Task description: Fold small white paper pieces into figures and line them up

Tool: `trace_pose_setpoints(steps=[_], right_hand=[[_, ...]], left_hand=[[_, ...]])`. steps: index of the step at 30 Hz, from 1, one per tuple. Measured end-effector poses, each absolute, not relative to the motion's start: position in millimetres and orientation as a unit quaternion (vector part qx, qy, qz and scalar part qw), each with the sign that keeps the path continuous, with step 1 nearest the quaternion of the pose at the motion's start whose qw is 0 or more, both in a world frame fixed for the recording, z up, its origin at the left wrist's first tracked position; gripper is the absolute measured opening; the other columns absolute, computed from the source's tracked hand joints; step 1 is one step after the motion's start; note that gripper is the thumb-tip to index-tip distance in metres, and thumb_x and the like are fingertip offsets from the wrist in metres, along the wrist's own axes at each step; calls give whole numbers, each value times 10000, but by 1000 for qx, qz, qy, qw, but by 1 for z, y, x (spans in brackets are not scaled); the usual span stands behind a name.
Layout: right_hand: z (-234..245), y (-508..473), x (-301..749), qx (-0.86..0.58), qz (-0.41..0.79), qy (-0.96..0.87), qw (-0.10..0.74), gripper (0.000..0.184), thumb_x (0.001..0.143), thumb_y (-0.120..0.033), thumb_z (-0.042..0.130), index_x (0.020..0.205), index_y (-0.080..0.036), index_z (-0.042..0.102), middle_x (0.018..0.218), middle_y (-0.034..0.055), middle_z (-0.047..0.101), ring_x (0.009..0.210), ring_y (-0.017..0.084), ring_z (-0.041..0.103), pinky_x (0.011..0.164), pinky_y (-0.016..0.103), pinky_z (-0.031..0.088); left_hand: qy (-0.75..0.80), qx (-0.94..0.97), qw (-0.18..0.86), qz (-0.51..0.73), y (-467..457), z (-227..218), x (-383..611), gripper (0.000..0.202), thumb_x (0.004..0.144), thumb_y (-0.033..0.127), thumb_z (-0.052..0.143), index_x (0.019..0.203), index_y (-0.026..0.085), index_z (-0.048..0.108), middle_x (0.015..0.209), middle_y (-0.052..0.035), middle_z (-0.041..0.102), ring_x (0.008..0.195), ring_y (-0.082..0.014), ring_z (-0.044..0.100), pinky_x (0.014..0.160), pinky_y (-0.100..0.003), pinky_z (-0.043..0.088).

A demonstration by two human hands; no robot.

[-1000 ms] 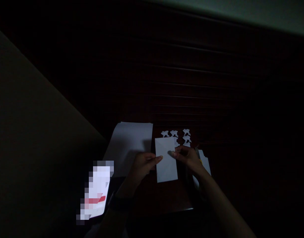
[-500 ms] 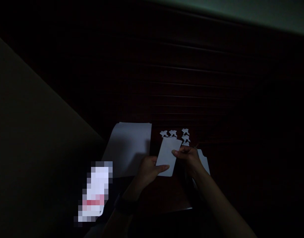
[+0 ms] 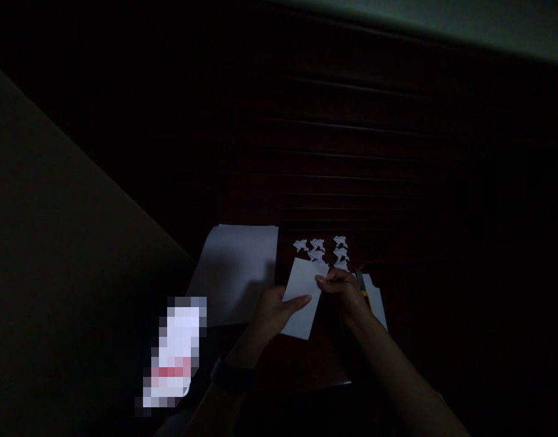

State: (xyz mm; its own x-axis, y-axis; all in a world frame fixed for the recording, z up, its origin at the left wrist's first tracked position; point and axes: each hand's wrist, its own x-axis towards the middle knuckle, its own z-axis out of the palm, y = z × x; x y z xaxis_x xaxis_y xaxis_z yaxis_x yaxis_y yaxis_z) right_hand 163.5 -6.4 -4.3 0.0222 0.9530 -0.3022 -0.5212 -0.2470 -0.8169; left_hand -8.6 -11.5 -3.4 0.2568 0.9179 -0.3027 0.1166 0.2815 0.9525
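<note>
A small white sheet of paper point(image 3: 301, 285) is held up over the dark table, its top edge leaning to the right. My left hand point(image 3: 275, 311) grips its left side, thumb lying across the face. At the upper right edge my right hand point(image 3: 346, 291) pinches the paper between thumb and bent fingers. Just beyond the sheet lie several small folded white paper shapes point(image 3: 317, 244) in loose columns, the nearest ones partly covered by the paper. Whether the held paper has more than one layer, I cannot tell.
A large stack of white paper point(image 3: 242, 261) lies at the left. Beside my right wrist, a yellow-handled cutter or scissors point(image 3: 366, 297) rests by more white paper point(image 3: 377, 306). A bright, pixelated screen-like object point(image 3: 176, 352) is at lower left. The dark table point(image 3: 306, 370) has its front edge below my hands.
The held paper has shifted down and toward me, uncovering more of the folded shapes. My right hand has moved slightly left, and the yellow-handled tool now shows beside it.
</note>
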Motion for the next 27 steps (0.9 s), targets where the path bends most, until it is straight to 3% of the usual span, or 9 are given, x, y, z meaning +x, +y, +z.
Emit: trace_pose_setpoints(steps=[11,16,19,22,27], right_hand=[[-16,2,172,-444,628,-204,605,159,536,-171,770,566,-196,616,690,14,663,680,193,609,652,337,472],[-5,10,199,-443,554,-215,671,155,540,-197,761,571,-204,609,707,7,658,708,180,611,692,331,478],[1,4,194,-485,549,-278,622,146,583,-238,758,632,-185,631,689,20,653,667,178,610,673,326,478],[1,-7,170,-495,588,-407,494,245,641,-315,739,828,-183,653,796,39,672,712,181,610,650,299,466],[-7,-12,152,-558,493,-526,412,247,677,-392,695,663,-150,648,634,11,624,590,134,541,560,244,413]], left_hand=[[506,488,629,330,-14,-3,-3,279,661,357,707,839,143,719,744,-70,724,632,-212,660,514,-268,472],[541,462,624,324,-13,-1,-9,282,614,347,744,776,118,719,705,-86,719,612,-220,659,498,-269,467],[518,404,654,376,-13,2,-10,348,656,377,715,878,109,704,800,-109,725,651,-225,667,542,-293,496],[467,365,674,441,-14,3,-8,372,698,374,686,955,105,683,881,-120,719,700,-224,669,605,-308,511],[453,344,677,468,-16,8,-5,364,689,372,693,929,99,690,895,-122,717,736,-230,667,638,-305,509]])
